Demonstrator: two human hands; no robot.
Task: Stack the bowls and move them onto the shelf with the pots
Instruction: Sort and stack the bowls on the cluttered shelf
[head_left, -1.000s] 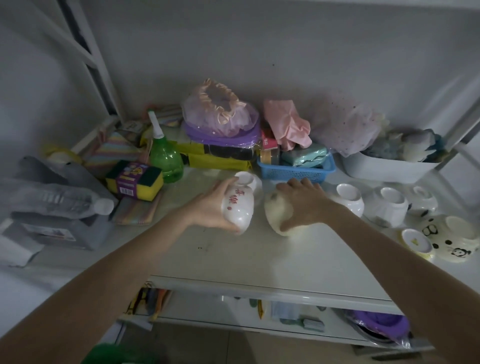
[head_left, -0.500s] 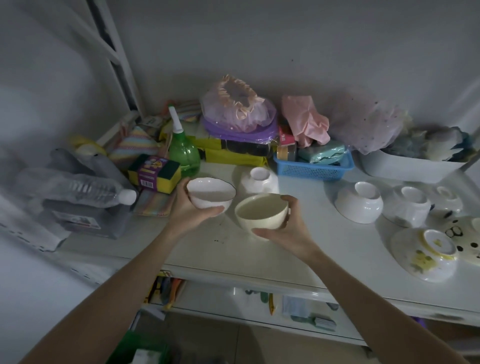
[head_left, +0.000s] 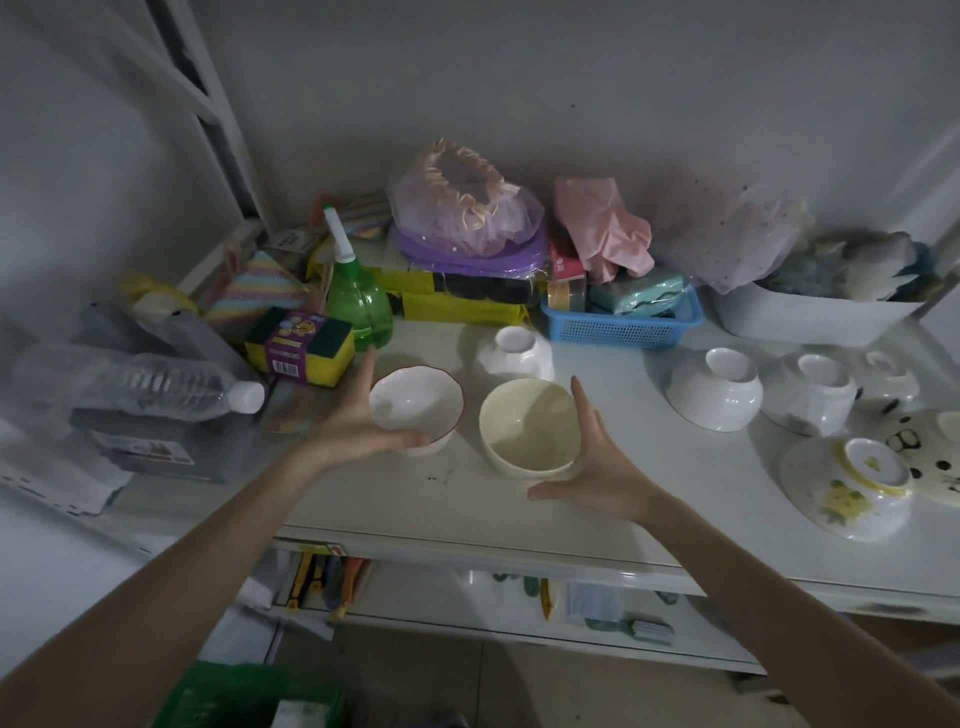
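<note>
Two bowls stand upright, unstacked: left hand (head_left: 358, 421) cups the white bowl (head_left: 415, 402) from below; right hand (head_left: 597, 467), fingers straight, rests against the cream bowl (head_left: 527, 423) on the shelf (head_left: 597, 519). Several upturned bowls (head_left: 714, 389) wait nearby; all stacking and moving remains.

white bowl (head_left: 415, 410), cream bowl (head_left: 530, 426), both upright

The panda-face bowl (head_left: 924, 473) is cut off by the right edge.

Eight bowls (head_left: 415, 410) (head_left: 530, 426) (head_left: 514, 353) (head_left: 714, 389) (head_left: 810, 395) (head_left: 883, 379) (head_left: 930, 457) (head_left: 847, 488) (six upturned), two bottles (head_left: 156, 387) (head_left: 358, 306), one blue basket (head_left: 618, 327).
</note>
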